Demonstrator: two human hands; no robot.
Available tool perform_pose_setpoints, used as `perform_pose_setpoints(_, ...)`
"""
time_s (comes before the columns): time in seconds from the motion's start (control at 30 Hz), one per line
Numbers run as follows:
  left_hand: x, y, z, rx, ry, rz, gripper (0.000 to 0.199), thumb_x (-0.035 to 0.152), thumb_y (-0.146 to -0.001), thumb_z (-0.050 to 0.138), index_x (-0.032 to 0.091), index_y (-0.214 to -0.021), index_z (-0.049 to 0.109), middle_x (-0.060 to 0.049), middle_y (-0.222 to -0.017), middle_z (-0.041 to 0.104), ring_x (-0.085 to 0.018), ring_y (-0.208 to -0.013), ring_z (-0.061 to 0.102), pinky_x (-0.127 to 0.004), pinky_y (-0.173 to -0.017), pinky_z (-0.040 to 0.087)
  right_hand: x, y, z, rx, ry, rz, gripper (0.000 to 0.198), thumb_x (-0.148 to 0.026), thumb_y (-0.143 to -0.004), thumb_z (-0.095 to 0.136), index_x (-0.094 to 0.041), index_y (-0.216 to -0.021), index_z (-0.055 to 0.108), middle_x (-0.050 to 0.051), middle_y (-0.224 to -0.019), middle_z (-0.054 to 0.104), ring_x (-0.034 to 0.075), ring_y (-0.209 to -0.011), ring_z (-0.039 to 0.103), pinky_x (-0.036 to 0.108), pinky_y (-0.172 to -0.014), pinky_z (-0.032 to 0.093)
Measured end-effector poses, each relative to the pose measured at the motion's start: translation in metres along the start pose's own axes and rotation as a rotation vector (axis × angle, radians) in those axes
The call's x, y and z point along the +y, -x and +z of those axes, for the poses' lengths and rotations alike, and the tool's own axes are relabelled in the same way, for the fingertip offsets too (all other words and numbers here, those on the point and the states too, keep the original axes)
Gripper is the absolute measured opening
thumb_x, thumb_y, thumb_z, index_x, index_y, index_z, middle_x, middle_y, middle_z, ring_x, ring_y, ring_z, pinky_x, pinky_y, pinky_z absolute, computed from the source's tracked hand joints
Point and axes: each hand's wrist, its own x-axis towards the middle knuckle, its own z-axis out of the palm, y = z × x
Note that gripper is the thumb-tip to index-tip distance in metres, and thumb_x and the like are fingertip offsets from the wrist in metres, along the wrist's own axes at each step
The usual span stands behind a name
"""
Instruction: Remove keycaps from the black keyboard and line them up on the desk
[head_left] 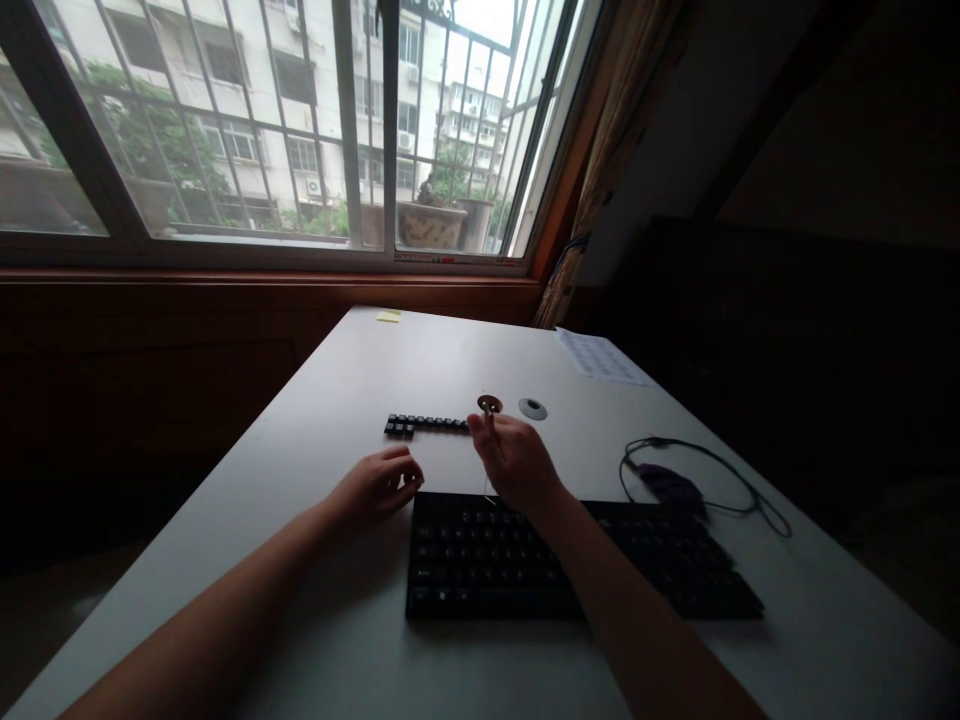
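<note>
A black keyboard lies across the desk, its top row partly without keycaps. My right hand is closed above the keyboard's back edge, gripping a wire keycap puller whose thin wire hangs down toward the top row. Most of its handle is hidden by the fingers. My left hand rests on the desk beside the keyboard's back left corner, fingers curled in, with nothing visible in them. Behind both hands, loose black keycaps stand lined up in a row, with a short second row at the left end.
A round cable hole opens in the white desk, with its grey cover beside it. At right lie a black cable and a dark cloth-like item. Printed paper and a yellow note lie farther back.
</note>
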Motion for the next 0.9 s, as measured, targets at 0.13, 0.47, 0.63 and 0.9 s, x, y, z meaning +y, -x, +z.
perform_pose_setpoints(0.13,0.006,-0.001,-0.005,-0.099,0.046,0.018,0.012,0.021,-0.089,0.055,0.017,-0.089,0.066,-0.002,-0.082,0.057,-0.008,-0.058,0.05,-0.021,-0.056,0.043,0.01,0.031,0.012,-0.033,0.014,0.078,0.054,-0.039,-0.103,0.027,-0.02,-0.054,0.042,0.001,-0.054,0.047,0.012,-0.051,0.045,0.028,-0.055,0.031)
perform_pose_setpoints(0.47,0.01,-0.001,-0.008,-0.149,0.037,0.011,0.013,0.021,-0.091,0.054,0.018,-0.093,0.066,-0.001,-0.081,0.057,-0.009,-0.063,0.053,-0.021,-0.06,0.043,0.015,0.044,0.039,0.006,0.093,0.029,0.052,-0.035,-0.103,0.029,-0.021,-0.055,0.044,0.002,-0.055,0.051,0.014,-0.054,0.049,0.029,-0.06,0.033)
perform_pose_setpoints(0.63,0.003,0.0,-0.004,-0.141,0.005,0.014,0.013,0.022,-0.091,0.054,0.018,-0.094,0.066,-0.001,-0.081,0.057,-0.01,-0.063,0.053,-0.021,-0.059,0.043,0.016,0.045,0.035,-0.03,0.165,-0.087,0.047,-0.031,-0.102,0.032,-0.02,-0.059,0.048,0.003,-0.059,0.052,0.015,-0.059,0.049,0.03,-0.062,0.033)
perform_pose_setpoints(0.9,0.0,0.002,-0.001,-0.129,-0.003,0.026,0.012,0.022,-0.091,0.053,0.018,-0.093,0.065,-0.001,-0.082,0.057,-0.009,-0.062,0.054,-0.021,-0.058,0.043,0.016,0.047,0.032,-0.084,0.117,-0.108,0.049,-0.031,-0.102,0.032,-0.02,-0.058,0.049,0.001,-0.058,0.051,0.013,-0.056,0.047,0.029,-0.061,0.034)
